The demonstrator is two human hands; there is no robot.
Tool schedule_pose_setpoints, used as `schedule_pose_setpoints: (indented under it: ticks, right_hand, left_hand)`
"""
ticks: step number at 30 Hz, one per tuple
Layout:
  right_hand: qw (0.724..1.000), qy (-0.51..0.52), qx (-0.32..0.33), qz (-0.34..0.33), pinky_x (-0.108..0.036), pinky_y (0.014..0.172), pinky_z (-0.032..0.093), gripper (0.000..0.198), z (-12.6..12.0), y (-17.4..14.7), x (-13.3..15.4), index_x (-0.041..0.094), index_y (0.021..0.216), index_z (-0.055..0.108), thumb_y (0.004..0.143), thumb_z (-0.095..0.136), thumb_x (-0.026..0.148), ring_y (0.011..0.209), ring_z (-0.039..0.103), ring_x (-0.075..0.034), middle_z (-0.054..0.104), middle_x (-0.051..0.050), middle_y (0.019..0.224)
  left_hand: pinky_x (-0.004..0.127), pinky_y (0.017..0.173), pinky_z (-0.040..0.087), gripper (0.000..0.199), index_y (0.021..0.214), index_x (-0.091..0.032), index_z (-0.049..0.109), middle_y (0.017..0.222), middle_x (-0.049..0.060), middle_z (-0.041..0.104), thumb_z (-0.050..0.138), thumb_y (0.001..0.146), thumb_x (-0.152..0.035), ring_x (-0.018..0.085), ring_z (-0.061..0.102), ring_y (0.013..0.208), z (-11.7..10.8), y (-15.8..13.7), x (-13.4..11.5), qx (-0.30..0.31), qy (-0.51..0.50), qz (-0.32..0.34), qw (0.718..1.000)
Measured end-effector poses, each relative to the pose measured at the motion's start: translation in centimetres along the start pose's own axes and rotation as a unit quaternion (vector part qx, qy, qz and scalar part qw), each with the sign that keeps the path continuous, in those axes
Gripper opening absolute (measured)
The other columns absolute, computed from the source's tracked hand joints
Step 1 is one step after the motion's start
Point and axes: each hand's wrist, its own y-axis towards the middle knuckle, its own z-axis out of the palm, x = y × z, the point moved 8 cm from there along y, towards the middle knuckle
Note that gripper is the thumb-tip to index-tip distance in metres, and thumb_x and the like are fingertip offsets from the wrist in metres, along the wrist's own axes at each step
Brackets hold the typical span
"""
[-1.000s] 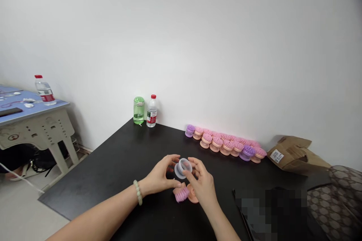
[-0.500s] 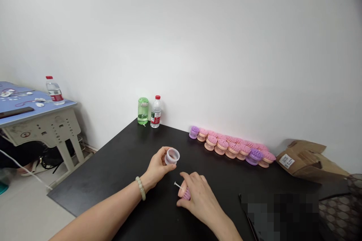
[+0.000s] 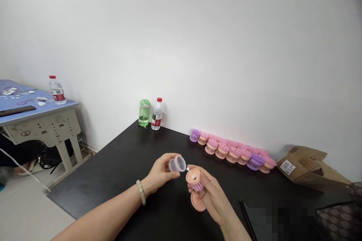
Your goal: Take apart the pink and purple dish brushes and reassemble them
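My left hand (image 3: 162, 168) grips a small translucent plastic cup (image 3: 177, 163) by its side, its wide mouth tilted to the right. Just beside it, my right hand (image 3: 210, 192) holds a round brush head (image 3: 193, 177) with a peach top and pink-purple bristles pointing down. From that top a thin white stem (image 3: 190, 171) sticks up towards the cup, apart from it. Below the right hand, a peach round part (image 3: 197, 201) with a small hole rests on the black table, partly covered by the fingers.
Several pink and purple round brushes (image 3: 233, 152) line the wall. A brown paper bag (image 3: 308, 163) lies at the right, near a dark stick (image 3: 248, 220). At the back stand a green bottle (image 3: 144, 113) and a water bottle (image 3: 157, 115). A blue desk (image 3: 42, 110) is at far left.
My left hand has tipped the cup to the right. My right hand has turned the brush head so its stem side faces up, nearer the cup, and the peach part has come into view.
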Motion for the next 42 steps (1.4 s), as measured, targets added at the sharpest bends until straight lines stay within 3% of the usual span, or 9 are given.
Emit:
schedule_pose_setpoints:
  ticks: [5, 8, 15, 19, 22, 27, 34, 38, 42]
  right_hand:
    - [0.99, -0.064, -0.103, -0.067, -0.029, 0.064, 0.051, 0.049, -2.5, 0.3, 0.5, 0.02, 0.108, 0.068, 0.072, 0.082, 0.051, 0.071, 0.061, -0.017, 0.067, -0.003, 0.085]
    - [0.976, -0.112, -0.155, -0.108, -0.034, 0.072, 0.056, 0.05, -3.5, 0.2, 1.2, 0.021, 0.106, 0.066, 0.066, 0.086, 0.044, 0.082, 0.066, -0.022, 0.07, -0.006, 0.093]
    - [0.924, -0.263, -0.157, -0.229, -0.044, 0.095, 0.054, 0.047, -2.0, -0.9, 3.2, 0.025, 0.11, 0.065, 0.065, 0.08, 0.024, 0.11, 0.064, -0.029, 0.067, -0.009, 0.118]
    - [0.877, -0.373, -0.145, -0.268, -0.044, 0.096, 0.052, 0.043, -0.6, -1.5, 3.7, 0.027, 0.111, 0.067, 0.069, 0.076, 0.021, 0.108, 0.064, -0.029, 0.066, -0.007, 0.114]
    - [0.858, -0.404, -0.138, -0.284, -0.042, 0.093, 0.054, 0.042, -0.1, -1.7, 3.7, 0.026, 0.111, 0.067, 0.07, 0.076, 0.021, 0.105, 0.064, -0.028, 0.066, -0.008, 0.112]
    - [0.873, -0.391, -0.133, -0.258, -0.039, 0.089, 0.057, 0.044, -0.5, -1.1, 2.8, 0.025, 0.114, 0.067, 0.071, 0.076, 0.023, 0.107, 0.066, -0.029, 0.067, -0.009, 0.117]
    - [0.901, -0.343, -0.133, -0.231, -0.04, 0.092, 0.058, 0.046, -1.3, -0.6, 2.3, 0.024, 0.113, 0.068, 0.068, 0.08, 0.026, 0.106, 0.068, -0.029, 0.07, -0.009, 0.118]
    - [0.912, -0.319, -0.113, -0.233, -0.041, 0.096, 0.057, 0.049, -1.1, -0.7, 2.3, 0.025, 0.12, 0.066, 0.072, 0.078, 0.024, 0.112, 0.067, -0.029, 0.067, -0.01, 0.127]
    - [0.921, -0.29, -0.103, -0.24, -0.043, 0.1, 0.055, 0.052, -1.0, -1.0, 2.2, 0.026, 0.126, 0.062, 0.076, 0.077, 0.025, 0.118, 0.065, -0.029, 0.065, -0.011, 0.133]
  left_hand:
    - [0.031, 0.08, 0.047, 0.056, 0.112, -0.022, 0.069, 0.105, 0.003, 0.056, 0.089, 0.06, -0.025, 0.019, 0.059, 0.092, 0.1, 0.1, 0.6, 0.012, 0.021, 0.0, 1.0]
    - [0.03, 0.077, 0.046, 0.06, 0.112, -0.022, 0.066, 0.104, 0.002, 0.057, 0.09, 0.056, -0.023, 0.018, 0.059, 0.089, 0.4, 0.1, 0.9, 0.024, 0.009, -0.007, 1.0]
    - [0.028, 0.072, 0.043, 0.056, 0.099, -0.019, 0.059, 0.091, 0.001, 0.064, 0.093, 0.056, -0.026, 0.016, 0.058, 0.08, 1.0, 0.0, 0.6, 0.041, -0.026, -0.017, 0.999]
    - [0.027, 0.07, 0.044, 0.061, 0.101, -0.019, 0.059, 0.09, 0.001, 0.064, 0.095, 0.054, -0.032, 0.015, 0.058, 0.078, 1.1, 0.0, 0.9, 0.055, -0.03, -0.023, 0.998]
    - [0.028, 0.071, 0.044, 0.064, 0.101, -0.018, 0.06, 0.092, 0.001, 0.061, 0.097, 0.051, -0.035, 0.015, 0.056, 0.078, 1.1, -0.1, 0.9, 0.057, -0.012, -0.014, 0.998]
    - [0.032, 0.078, 0.047, 0.069, 0.104, -0.02, 0.062, 0.102, 0.004, 0.057, 0.094, 0.051, -0.049, 0.02, 0.056, 0.09, 0.9, -0.4, -0.5, 0.035, 0.089, 0.053, 0.994]
    - [0.031, 0.078, 0.048, 0.066, 0.101, -0.019, 0.063, 0.098, 0.004, 0.058, 0.093, 0.053, -0.052, 0.02, 0.056, 0.088, 0.8, -0.6, -1.6, 0.026, 0.097, 0.088, 0.991]
    - [0.029, 0.075, 0.046, 0.067, 0.1, -0.018, 0.062, 0.096, 0.003, 0.058, 0.093, 0.052, -0.052, 0.018, 0.055, 0.086, 0.9, -0.5, -1.5, 0.03, 0.054, 0.079, 0.995]
    - [0.026, 0.072, 0.044, 0.062, 0.104, -0.018, 0.062, 0.092, 0.001, 0.06, 0.094, 0.057, -0.041, 0.014, 0.055, 0.081, 1.3, -0.4, -0.8, 0.049, -0.024, 0.022, 0.998]
